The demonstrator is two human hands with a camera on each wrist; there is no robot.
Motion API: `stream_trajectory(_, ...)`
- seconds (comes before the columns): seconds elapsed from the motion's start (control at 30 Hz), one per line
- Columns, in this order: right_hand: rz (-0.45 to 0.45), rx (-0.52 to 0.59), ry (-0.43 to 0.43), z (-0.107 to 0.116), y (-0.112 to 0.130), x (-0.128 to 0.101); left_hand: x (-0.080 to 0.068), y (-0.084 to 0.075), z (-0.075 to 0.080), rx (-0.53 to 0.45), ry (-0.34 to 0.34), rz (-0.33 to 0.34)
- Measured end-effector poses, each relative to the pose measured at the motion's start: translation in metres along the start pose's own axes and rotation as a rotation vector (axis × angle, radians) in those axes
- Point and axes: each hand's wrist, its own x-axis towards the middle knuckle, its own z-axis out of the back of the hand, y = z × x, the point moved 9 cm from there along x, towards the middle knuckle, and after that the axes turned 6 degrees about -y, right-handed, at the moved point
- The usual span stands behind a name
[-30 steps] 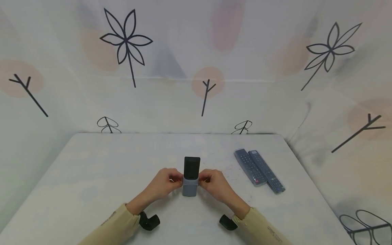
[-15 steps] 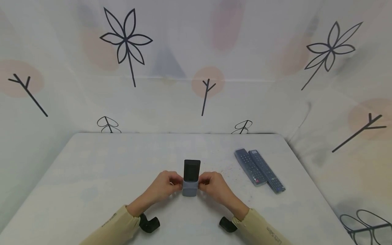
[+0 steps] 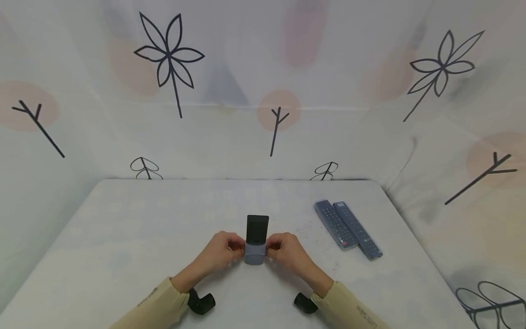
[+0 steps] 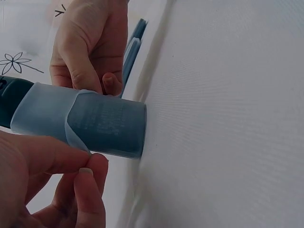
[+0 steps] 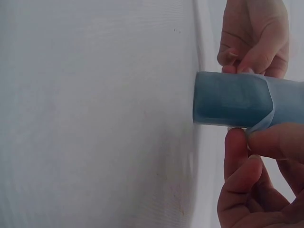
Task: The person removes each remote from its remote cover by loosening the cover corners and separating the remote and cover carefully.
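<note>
A dark remote control [image 3: 257, 230] stands on end at the middle of the table, its black upper part bare. A translucent grey-blue cover [image 3: 255, 256] wraps its lower part. In the left wrist view, a paler layer of the cover [image 4: 45, 111] ends in a loose, wavy edge, and faint print shows below it. My left hand [image 3: 221, 252] pinches this edge on the left between thumb and finger. On the opposite side my right hand [image 3: 288, 252] pinches it likewise, as the right wrist view shows. The remote's lower end touches the table.
Two remote controls in translucent covers, a wider one [image 3: 336, 225] and a narrower one [image 3: 358, 231], lie side by side at the right. A white cloth covers the table [image 3: 144, 219]. Black pieces, left [image 3: 201, 303] and right [image 3: 305, 303], sit by the sleeve cuffs. Patterned cloth hangs behind.
Both hands have moved slightly down and nearer me, along with the cover's edge. The remote's black top has also dropped a little. The two other remotes have stayed put.
</note>
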Motion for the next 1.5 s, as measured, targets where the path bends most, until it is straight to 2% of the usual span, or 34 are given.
stream_trajectory(0.23, 0.012, -0.001, -0.016, -0.0010, -0.0002, -0.0023, -0.0018, 0.0024, -0.0021, -0.017, 0.001, 0.013)
stream_trajectory(0.6, -0.027, -0.016, -0.010, -0.0029, -0.0024, -0.0016, -0.0020, 0.0064, -0.0035, 0.006, -0.024, 0.055)
stream_trajectory(1.0, -0.018, -0.035, 0.011, -0.0062, -0.0020, -0.0018, -0.0018, 0.0099, -0.0060, 0.017, -0.010, 0.064)
stream_trajectory(1.3, -0.035, -0.068, -0.024, -0.0045, 0.0004, -0.0024, -0.0043, 0.0088, -0.0045, 0.009, 0.003, 0.086)
stream_trajectory(1.5, -0.032, -0.073, -0.036, -0.0030, 0.0005, -0.0015, -0.0069, 0.0085, -0.0040, -0.034, 0.030, 0.108)
